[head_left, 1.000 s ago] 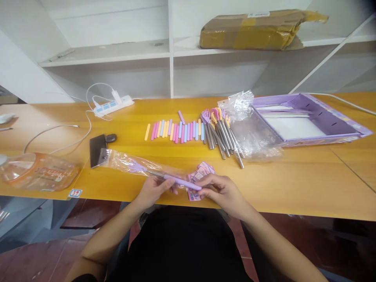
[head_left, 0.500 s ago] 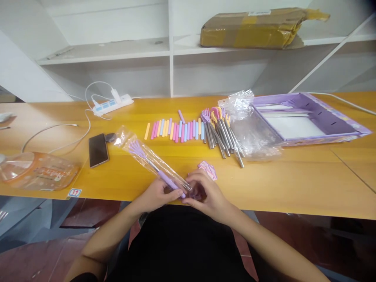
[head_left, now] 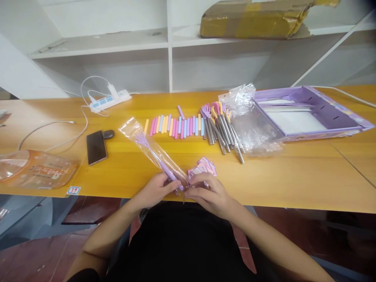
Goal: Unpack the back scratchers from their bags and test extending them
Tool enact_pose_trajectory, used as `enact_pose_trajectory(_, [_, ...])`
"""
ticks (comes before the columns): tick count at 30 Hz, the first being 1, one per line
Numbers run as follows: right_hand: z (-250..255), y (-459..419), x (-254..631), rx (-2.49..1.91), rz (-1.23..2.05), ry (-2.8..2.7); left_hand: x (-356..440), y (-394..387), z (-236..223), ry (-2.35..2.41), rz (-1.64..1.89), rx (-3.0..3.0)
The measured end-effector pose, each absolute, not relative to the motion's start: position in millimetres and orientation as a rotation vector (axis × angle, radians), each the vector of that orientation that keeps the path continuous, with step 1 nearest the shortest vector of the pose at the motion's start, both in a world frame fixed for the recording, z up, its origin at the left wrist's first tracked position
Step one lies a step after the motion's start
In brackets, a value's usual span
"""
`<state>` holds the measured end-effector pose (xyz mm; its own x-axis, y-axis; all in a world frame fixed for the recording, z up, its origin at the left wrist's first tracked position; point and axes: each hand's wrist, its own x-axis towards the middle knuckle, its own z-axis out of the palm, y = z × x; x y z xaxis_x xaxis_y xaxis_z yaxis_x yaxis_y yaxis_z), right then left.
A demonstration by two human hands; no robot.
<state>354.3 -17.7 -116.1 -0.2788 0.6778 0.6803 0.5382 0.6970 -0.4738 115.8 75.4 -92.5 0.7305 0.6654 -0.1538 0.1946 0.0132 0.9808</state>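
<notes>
A purple back scratcher with a metal shaft lies slantwise inside a long clear plastic bag, its clawed head toward the far left. My left hand is closed around the handle end, thumb on top. At the bag's near end, my right hand pinches the plastic between thumb and fingers; the exact grip is partly hidden. Small pink and purple cards lie just beyond my right fingers. Farther off are a row of coloured handle sleeves and a pile of back scratchers with metal shafts.
Crumpled clear bags lie against a purple open box at the right. On the left are a phone, a power strip with cables and an orange-tinted bottle. A taped carton rests on the shelf.
The bag and back scratcher have shifted slightly, and the bag's far end looks flatter and wider. My right hand has turned a little, and more of the cards shows. The camera view has tilted down slightly.
</notes>
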Motion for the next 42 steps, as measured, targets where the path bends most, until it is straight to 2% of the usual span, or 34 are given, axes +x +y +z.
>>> enact_pose_trajectory(6, [-109, -12, 353, -0.913, 0.276, -2.013, 119, 75, -89, 0.766, 0.390, 1.745])
enact_pose_trajectory(16, [-112, -8, 348, -1.086, 0.429, -1.801, 117, 72, -84, 0.649, 0.321, 1.820])
enact_pose_trajectory(30, [-108, -7, 350, -1.104, 0.442, -1.806, 118, 71, -84, 0.681, 0.300, 1.818])
enact_pose_trajectory(38, [-106, -12, 351, -1.134, 0.692, -1.784, 116, 74, -89, 0.682, 0.246, 1.839])
enact_pose_trajectory(42, [-106, -12, 351, -1.125, 0.698, -1.774, 117, 74, -88, 0.604, 0.208, 1.943])
